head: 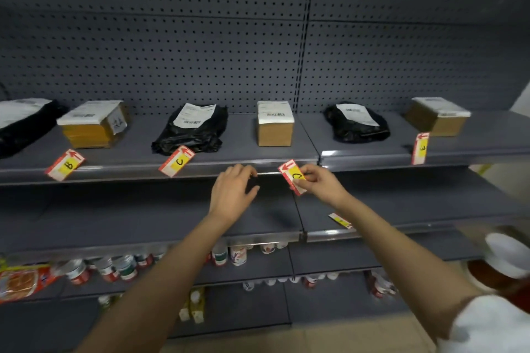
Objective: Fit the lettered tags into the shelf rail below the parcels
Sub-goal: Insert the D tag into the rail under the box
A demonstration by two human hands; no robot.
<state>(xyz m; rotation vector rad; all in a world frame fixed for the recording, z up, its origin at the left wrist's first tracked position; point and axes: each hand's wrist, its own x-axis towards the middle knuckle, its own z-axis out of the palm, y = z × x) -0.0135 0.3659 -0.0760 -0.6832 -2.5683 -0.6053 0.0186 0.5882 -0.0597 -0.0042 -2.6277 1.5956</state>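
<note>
I saw my right hand (321, 183) pinching the tag (294, 178) tilted at the rail (266, 172), left hand (233, 189) loosely open and empty beside it, so the tag risked jamming crooked.

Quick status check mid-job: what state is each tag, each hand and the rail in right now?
B tag: sitting in the rail, tilted.
C tag: sitting in the rail, tilted.
E tag: in the rail, near upright.
Held tag: pinched in the right hand, not yet seated.
Loose tag: lying flat on the lower shelf.
Right hand: closed on the held tag.
Left hand: empty, fingers at the rail.
Rail: free below the small box.
</note>
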